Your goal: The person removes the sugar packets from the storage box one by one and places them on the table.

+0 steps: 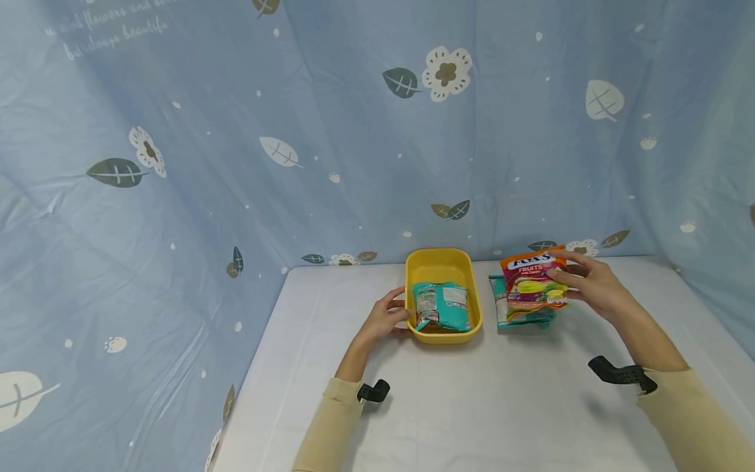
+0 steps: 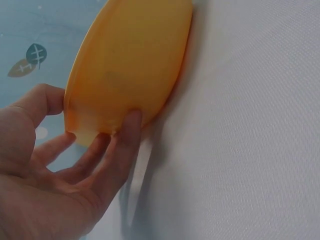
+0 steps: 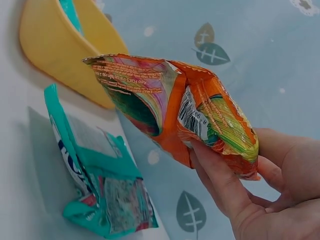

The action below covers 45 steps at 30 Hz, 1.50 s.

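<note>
My right hand [image 1: 594, 287] pinches an orange FOX'S candy bag [image 1: 533, 283] by its right side, raised over a teal candy bag [image 1: 501, 308] on the table. In the right wrist view, the back of the orange bag [image 3: 150, 100] shows its seam and barcode, with the thumb and fingers on its near end. My left hand [image 1: 382, 321] holds the left side of a yellow plastic bin [image 1: 444, 258]. In the left wrist view, its fingers spread round the outer wall of the bin [image 2: 130, 60]. Another teal bag [image 1: 451, 307] lies inside the bin.
A white cloth covers the table [image 1: 472, 406]. Behind and to the left hangs a blue curtain [image 1: 354, 98] printed with leaves and flowers, meeting the table's back edge just behind the bin. Black wrist camera mounts [image 1: 374, 391] sit at both sleeve cuffs.
</note>
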Motion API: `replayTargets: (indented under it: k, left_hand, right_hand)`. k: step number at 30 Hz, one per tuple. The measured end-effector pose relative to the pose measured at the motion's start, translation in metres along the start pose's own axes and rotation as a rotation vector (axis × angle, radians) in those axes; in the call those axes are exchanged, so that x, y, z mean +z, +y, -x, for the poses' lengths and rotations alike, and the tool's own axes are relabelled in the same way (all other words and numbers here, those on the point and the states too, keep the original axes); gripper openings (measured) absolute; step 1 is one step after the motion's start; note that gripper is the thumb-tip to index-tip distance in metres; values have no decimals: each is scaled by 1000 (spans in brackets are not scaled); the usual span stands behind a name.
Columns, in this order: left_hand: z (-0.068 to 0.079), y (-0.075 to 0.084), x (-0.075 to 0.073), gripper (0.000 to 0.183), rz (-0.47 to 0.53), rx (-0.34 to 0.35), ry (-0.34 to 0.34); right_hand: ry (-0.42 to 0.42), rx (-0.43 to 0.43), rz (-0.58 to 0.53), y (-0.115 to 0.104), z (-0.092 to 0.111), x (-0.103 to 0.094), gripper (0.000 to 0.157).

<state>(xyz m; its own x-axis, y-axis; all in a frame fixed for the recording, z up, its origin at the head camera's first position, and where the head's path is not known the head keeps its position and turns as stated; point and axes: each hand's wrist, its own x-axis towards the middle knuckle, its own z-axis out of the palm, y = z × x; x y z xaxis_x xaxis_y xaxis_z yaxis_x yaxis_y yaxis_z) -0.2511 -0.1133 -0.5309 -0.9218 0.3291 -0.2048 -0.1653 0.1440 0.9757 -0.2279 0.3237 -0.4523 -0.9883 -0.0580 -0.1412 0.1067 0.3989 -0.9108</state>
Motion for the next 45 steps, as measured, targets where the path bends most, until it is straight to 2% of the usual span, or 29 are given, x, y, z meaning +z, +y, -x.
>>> replayTargets:
  k: [15,34,45]
  left_hand:
    - [3,1,1,65,26,1,7]
    - [1,-1,1,64,15,2,17]
    - [1,-3,0,65,36,-6,17]
  right_hand:
    - [11,23,-22,16,5,-21,72]
    - [26,35,27,28,15,-42,70]
    - [50,53,24,42,19,-55,69]
